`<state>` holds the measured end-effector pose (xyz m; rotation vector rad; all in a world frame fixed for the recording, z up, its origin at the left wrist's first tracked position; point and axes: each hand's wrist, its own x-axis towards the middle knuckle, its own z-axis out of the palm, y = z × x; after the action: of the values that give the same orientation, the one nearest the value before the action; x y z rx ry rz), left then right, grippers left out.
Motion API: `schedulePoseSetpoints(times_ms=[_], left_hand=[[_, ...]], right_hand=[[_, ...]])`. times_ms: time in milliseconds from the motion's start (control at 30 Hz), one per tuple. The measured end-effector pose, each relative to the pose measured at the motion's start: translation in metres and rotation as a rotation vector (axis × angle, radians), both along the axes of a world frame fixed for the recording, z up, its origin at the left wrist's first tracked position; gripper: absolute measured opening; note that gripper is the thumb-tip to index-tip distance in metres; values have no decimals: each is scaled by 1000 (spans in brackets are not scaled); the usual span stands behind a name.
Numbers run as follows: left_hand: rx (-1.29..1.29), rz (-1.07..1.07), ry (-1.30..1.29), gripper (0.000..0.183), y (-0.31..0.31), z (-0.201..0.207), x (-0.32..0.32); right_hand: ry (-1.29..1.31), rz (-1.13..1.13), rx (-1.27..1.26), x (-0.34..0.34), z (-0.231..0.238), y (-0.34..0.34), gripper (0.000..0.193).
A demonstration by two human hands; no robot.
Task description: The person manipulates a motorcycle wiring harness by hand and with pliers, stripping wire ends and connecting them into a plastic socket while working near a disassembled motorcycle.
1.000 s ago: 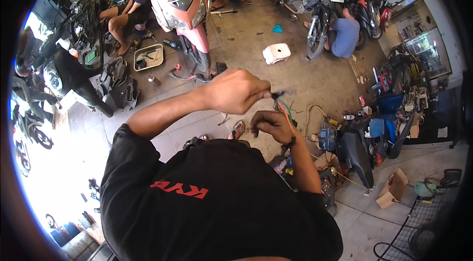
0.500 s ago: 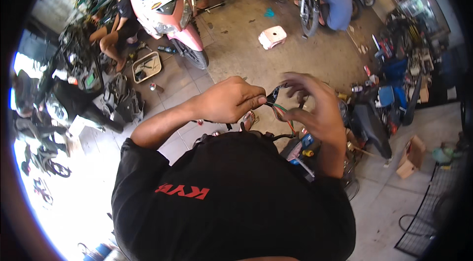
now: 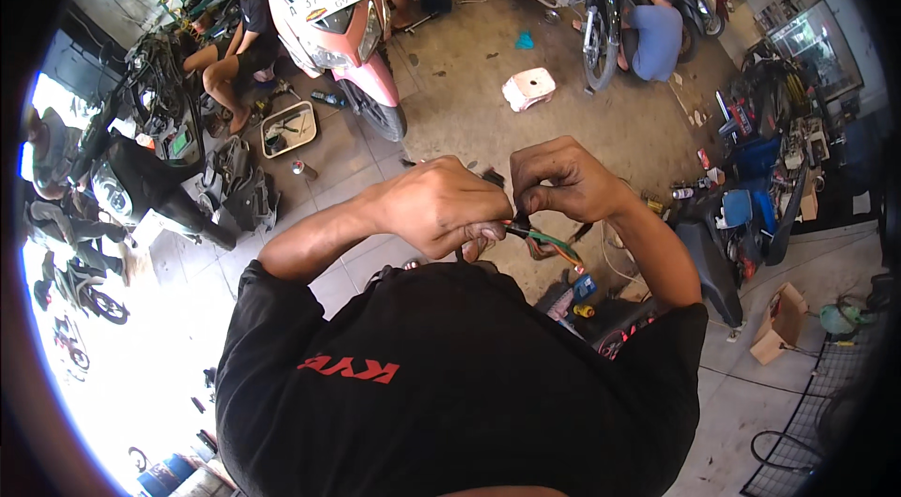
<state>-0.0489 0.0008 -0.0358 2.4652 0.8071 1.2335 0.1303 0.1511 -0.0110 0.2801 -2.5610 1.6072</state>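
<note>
In front of my chest, my left hand point(image 3: 446, 209) is closed round a bundle of wires point(image 3: 552, 241). Green, orange and other coloured strands come out of it toward the right, and part of the bundle is dark and wrapped. My right hand point(image 3: 563, 180) is close beside the left, thumb and fingers pinched together on a thin black strip point(image 3: 522, 221) that looks like tape and touches the wires. My fingers cover much of the strip, so its ends do not show.
A pink scooter point(image 3: 347, 18) stands ahead, with a tray of tools point(image 3: 289, 129) and a white stool point(image 3: 528, 90) on the floor. Several people sit or crouch by motorcycles. At right are a black seat point(image 3: 706, 253), a cardboard box point(image 3: 780, 323) and piled parts.
My right hand was blurred with its fingers spread; it has come in toward the left hand and pinched shut on the black strip. The left hand still grips the wires.
</note>
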Motion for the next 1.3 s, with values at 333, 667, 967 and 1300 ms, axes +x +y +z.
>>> schedulePoseSetpoints(times_ms=[333,667,967,1300], left_hand=[[-82,-1,-104,23,9,17,-4],[-81,300,83,13,2,22,1],[277,311,321,24,2,26,3],[440,328,554,20,-7,26,2]], right_hand=[[885,-398,942,5,56,0,30],[856,-450,1167,33,55,-27,31],[588,-654,689,15,36,-15,26],[560,-603,874,19,8,-8,22]])
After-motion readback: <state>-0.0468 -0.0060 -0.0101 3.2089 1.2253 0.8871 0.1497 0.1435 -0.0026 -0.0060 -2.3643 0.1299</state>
